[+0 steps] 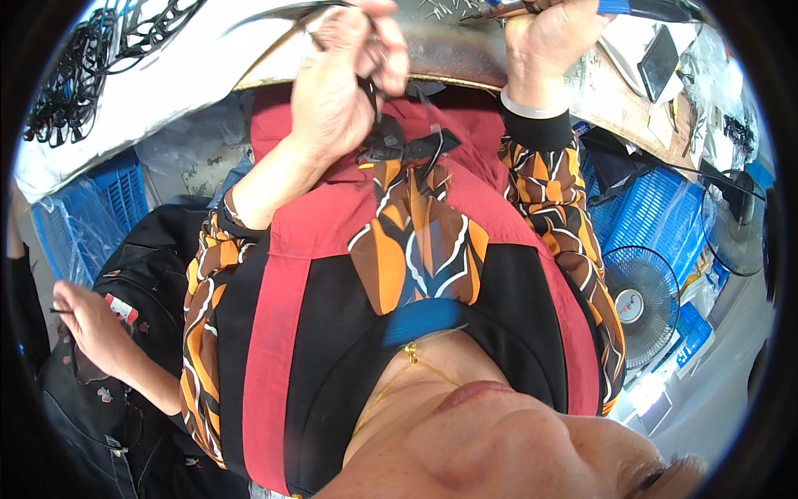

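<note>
My left hand (341, 91) is raised at the bench's near edge, its fingers closed on a thin black cable (278, 12) that trails off to the left; motion smears the fingertips. To the right, my right hand (550, 40) grips a pen-like soldering iron (615, 7) with a blue and black rear part. Its dark pointed tip lies left of the hand, over a stained metal plate (465, 51). Several small metal pins (440, 10) are scattered beside that tip. Below my left hand, a black piece like a strap or connector (407, 150) rests against my red apron (324, 208).
Bundles of black cables (71, 83) lie on the white-covered bench (166, 100) at left. A co-worker's hand (96, 328) holds something thin and dark at lower left. Blue crates (652, 216) and a fan (638, 306) stand right; another blue crate (116, 187) is left.
</note>
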The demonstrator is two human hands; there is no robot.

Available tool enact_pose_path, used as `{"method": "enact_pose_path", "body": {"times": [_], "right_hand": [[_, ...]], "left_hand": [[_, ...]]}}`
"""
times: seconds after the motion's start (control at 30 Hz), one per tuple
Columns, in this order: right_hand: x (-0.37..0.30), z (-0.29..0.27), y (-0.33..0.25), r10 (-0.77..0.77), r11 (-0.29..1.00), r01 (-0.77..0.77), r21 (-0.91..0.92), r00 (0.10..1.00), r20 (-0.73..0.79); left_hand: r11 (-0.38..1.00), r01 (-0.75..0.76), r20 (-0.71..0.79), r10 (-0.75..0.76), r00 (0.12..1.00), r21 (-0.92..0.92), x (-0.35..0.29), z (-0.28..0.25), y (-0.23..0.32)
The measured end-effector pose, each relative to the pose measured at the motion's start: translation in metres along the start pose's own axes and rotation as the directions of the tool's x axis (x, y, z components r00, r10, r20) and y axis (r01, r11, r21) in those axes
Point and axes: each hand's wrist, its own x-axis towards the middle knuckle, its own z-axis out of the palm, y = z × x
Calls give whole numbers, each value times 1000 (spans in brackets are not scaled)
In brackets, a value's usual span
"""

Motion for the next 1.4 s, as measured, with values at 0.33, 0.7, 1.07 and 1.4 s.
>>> {"method": "enact_pose_path", "body": {"times": [0.33,0.7,1.07,1.4], "right_hand": [[7,5,-4,324,890,-222,399,922,-211],[-28,31,-14,-43,988,72,-135,978,204],[-32,38,-13,-54,995,75,-66,961,273],[-26,28,-5,-34,993,62,-101,965,262]], "left_hand": [[100,-959,740,617,269,265,30,-24,-7],[96,-970,792,563,237,222,24,-40,-12],[57,-969,799,554,232,242,21,-40,-12],[99,-958,803,526,281,270,18,-40,-14]]}}
